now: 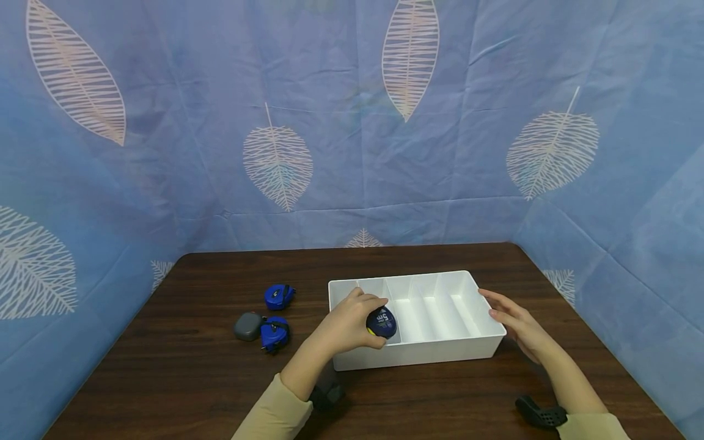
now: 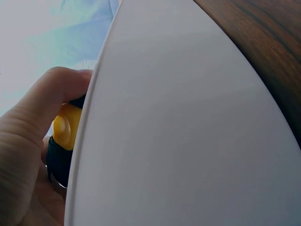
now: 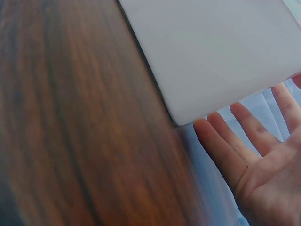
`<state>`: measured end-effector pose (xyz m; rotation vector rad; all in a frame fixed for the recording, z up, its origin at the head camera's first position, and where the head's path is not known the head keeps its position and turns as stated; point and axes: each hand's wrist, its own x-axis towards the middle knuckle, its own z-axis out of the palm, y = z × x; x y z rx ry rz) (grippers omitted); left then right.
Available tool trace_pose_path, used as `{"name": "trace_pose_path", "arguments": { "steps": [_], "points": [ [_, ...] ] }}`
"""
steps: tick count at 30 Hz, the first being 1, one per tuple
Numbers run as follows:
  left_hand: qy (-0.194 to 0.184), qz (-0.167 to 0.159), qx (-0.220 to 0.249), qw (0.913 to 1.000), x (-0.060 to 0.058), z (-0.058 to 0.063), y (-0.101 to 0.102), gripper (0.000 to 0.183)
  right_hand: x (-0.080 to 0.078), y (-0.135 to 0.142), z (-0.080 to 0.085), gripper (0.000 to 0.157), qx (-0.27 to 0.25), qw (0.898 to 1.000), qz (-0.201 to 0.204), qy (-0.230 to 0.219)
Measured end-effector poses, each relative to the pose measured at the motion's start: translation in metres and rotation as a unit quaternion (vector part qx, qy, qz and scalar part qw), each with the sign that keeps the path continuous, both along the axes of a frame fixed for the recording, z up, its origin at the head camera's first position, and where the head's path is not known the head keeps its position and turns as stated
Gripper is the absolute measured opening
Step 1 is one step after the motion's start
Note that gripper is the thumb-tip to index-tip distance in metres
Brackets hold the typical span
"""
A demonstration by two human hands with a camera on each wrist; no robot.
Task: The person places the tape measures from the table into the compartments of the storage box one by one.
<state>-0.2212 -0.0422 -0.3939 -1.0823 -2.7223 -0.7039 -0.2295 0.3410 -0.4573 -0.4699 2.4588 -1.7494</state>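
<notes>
My left hand (image 1: 348, 324) grips a dark blue tape measure (image 1: 382, 322) marked "5m", holding it over the left part of a white divided tray (image 1: 418, 353). In the left wrist view, the yellow part of the tape measure (image 2: 67, 127) shows beside the thumb, and the tray wall (image 2: 164, 117) hides the rest. My right hand (image 1: 522, 330) is at the tray's right end, its fingers extended. The right wrist view has these fingers (image 3: 254, 127) spread along the tray's end wall (image 3: 221, 56), with fingertips at or very near its edge.
Left of the tray lie two blue tape measures (image 1: 278, 297) (image 1: 274, 333) with black straps. A dark grey rounded case-like object (image 1: 248, 326) sits against the nearer one. All rest on a dark wooden table (image 1: 192, 379). Blue leaf-patterned cloth (image 1: 341, 153) hangs behind and at the sides.
</notes>
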Motion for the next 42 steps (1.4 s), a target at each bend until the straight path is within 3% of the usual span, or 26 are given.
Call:
{"name": "trace_pose_path", "arguments": {
  "steps": [21, 27, 32, 35, 38, 42],
  "points": [
    [-0.037, 0.008, 0.007, 0.9992, -0.001, -0.007, 0.003, 0.067, -0.001, 0.001, -0.001, 0.051, -0.005, 1.0, 0.001, -0.002],
    [-0.043, 0.0, 0.0, 0.9991, -0.002, -0.009, 0.005, 0.066, -0.001, 0.002, -0.002, 0.051, -0.021, 1.0, 0.005, -0.003],
    [-0.059, 0.012, -0.016, 0.998, -0.002, -0.011, 0.005, 0.069, -0.001, 0.002, -0.002, 0.051, -0.018, 1.0, 0.006, -0.003],
    [-0.055, 0.011, -0.032, 0.9979, -0.003, -0.013, 0.006, 0.06, -0.001, 0.002, -0.002, 0.05, -0.02, 1.0, 0.007, -0.002],
    [-0.056, -0.018, -0.042, 0.9974, -0.004, -0.016, 0.007, 0.036, -0.001, 0.002, -0.002, 0.05, -0.022, 1.0, 0.01, 0.0],
    [-0.066, -0.043, -0.059, 0.9952, -0.005, -0.019, 0.007, 0.029, 0.0, 0.001, -0.001, 0.051, -0.017, 1.0, 0.009, -0.001]
  ]
}}
